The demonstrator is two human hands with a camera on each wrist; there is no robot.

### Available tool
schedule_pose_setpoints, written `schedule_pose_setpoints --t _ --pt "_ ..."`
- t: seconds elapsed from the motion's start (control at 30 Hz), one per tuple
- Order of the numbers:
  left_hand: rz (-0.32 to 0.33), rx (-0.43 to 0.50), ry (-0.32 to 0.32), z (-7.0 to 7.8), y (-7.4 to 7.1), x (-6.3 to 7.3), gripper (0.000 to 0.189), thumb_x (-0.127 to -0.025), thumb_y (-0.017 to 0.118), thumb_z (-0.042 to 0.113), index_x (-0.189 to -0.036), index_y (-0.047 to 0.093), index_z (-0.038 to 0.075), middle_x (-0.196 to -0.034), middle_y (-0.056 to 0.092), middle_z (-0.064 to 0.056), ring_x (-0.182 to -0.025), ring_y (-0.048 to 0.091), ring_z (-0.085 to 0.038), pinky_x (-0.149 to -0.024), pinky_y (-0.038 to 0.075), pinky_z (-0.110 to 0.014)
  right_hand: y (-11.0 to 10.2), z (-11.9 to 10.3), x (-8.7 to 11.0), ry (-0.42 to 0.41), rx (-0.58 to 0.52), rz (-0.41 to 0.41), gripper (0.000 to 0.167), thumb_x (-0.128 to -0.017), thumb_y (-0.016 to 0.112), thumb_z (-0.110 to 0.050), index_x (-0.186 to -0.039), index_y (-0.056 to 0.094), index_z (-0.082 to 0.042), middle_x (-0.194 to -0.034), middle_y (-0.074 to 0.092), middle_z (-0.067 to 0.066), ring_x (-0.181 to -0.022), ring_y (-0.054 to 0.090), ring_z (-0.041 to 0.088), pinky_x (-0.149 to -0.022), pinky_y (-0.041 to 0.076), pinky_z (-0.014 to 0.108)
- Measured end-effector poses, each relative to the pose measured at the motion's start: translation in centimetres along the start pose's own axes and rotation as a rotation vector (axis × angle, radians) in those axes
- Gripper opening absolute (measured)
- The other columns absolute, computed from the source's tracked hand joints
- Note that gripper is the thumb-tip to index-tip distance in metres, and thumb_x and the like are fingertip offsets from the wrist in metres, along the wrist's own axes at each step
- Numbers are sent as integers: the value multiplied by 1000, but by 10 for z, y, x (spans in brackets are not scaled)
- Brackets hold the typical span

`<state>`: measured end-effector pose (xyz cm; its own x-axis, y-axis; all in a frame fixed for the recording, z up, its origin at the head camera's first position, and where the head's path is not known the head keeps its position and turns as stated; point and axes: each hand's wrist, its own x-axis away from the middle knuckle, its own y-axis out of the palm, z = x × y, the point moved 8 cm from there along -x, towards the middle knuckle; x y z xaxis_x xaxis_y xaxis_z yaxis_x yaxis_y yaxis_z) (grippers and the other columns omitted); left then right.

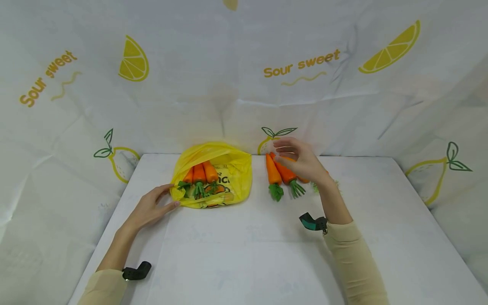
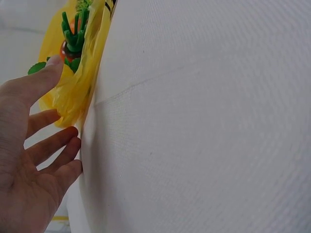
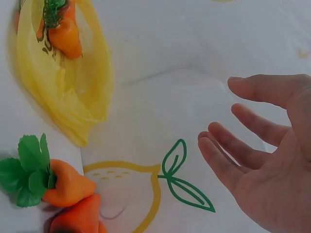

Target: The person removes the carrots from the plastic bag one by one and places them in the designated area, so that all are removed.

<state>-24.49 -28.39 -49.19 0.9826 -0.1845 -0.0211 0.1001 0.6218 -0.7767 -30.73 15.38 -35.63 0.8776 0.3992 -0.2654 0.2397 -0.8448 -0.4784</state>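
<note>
A yellow plastic bag lies on the table, its mouth facing me. Inside it rest three orange carrots with green tops. My left hand is at the bag's left edge, thumb and fingers spread apart; the left wrist view has the thumb overlapping the yellow film. To the bag's right lie more carrots, tops toward me, some partly hidden by my right hand. That hand hovers over them with loosely bent fingers and nothing in its grasp; in the right wrist view the carrots sit apart from it.
The white table ends at the back against a white cloth printed with lemons and lettering. Feathery greens show beside my right wrist. Each wrist carries a small black camera.
</note>
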Motion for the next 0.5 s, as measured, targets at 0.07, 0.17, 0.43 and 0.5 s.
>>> schedule_pose_setpoints --t 0.07,0.17,0.43,0.5 --pt "2 -2 6 0 -1 0 71 -100 79 36 -155 54 -2 -159 54 -31 -149 50 -52 -125 43 -67 6 -5 -3 -6 -23 -7 48 -101 72 0 -147 57 5 -145 63 27 -134 64 47 -120 52 58" --pt "3 -2 8 0 -1 0 71 -100 79 36 -155 54 -2 -159 54 -32 -149 50 -52 -124 43 -67 14 -12 -7 -9 -54 -15 47 -100 73 1 -144 58 7 -145 62 27 -134 64 46 -119 51 60" --pt "4 -2 4 0 -2 0 71 -100 79 35 -155 54 -2 -159 54 -32 -149 50 -52 -124 43 -67 43 -20 -18 -60 -13 -44 46 -100 78 -7 -142 62 0 -143 64 21 -132 67 41 -118 55 55" --pt "2 -1 -1 0 -1 0 71 -100 79 36 -155 54 -2 -159 54 -32 -149 50 -52 -125 43 -67 50 -24 -21 -92 2 -52 46 -98 79 -6 -141 63 2 -141 66 22 -130 68 40 -117 56 54"
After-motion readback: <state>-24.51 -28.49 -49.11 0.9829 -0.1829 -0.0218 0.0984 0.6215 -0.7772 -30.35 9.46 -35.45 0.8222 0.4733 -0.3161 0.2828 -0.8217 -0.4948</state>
